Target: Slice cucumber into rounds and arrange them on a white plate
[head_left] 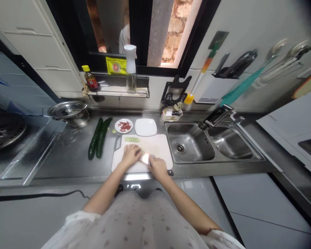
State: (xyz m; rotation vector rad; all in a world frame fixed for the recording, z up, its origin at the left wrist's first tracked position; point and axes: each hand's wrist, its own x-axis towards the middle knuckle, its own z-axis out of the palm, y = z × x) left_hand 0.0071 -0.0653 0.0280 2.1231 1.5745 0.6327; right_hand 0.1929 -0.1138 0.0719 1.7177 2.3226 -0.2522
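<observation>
On the white cutting board (159,145), my right hand (158,166) is closed around a knife (145,158), whose blade shines brightly and points left. My left hand (131,154) rests on the board with curled fingers over a piece of cucumber (142,152), mostly hidden beneath them. The blade lies close to the left fingertips. A row of overlapping cucumber slices (132,139) lies near the board's far edge. Behind the board are a white plate of chopped red pieces (124,126) and a bare white square plate (145,127).
Two whole cucumbers (100,138) lie left of the board. A lidded steel pot (75,114) stands further left. On the right is a double sink (189,160) with a faucet (217,116). A wall rack (114,92) holds bottles; a knife holder (215,88) hangs on the wall.
</observation>
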